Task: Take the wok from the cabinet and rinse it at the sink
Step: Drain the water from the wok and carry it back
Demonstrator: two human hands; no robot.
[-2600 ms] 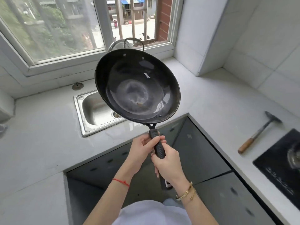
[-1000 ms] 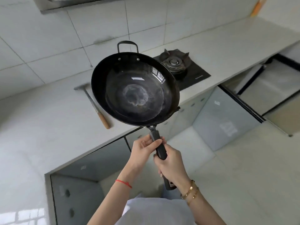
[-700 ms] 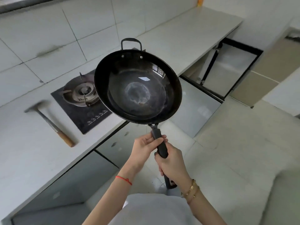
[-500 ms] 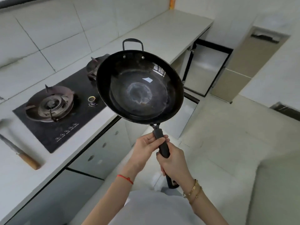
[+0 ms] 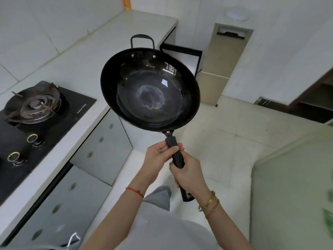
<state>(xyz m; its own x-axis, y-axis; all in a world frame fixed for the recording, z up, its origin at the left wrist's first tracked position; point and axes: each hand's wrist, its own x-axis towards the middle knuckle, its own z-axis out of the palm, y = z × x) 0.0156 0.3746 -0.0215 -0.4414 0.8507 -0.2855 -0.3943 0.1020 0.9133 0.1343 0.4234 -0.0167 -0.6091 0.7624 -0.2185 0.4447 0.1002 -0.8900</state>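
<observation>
Single head-worn wide-angle view: looks forward and down, close over both arms; bench (image 5: 100, 56) left, floor (image 5: 216, 141) right.

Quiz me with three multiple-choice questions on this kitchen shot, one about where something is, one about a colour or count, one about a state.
1. Where is the black gas hob?
A. on the white counter, left of the wok
B. on the floor
C. inside a cabinet

2. How many hands grip the black round metal wok by its long handle?
A. none
B. one
C. two

3. The wok is:
A. empty
B. full of vegetables
C. covered by a lid

Answers: 1 A, the hob sits in the countertop at left. 2 C, left hand and right hand both wrap the handle. 3 A, its bare bottom shows.
</observation>
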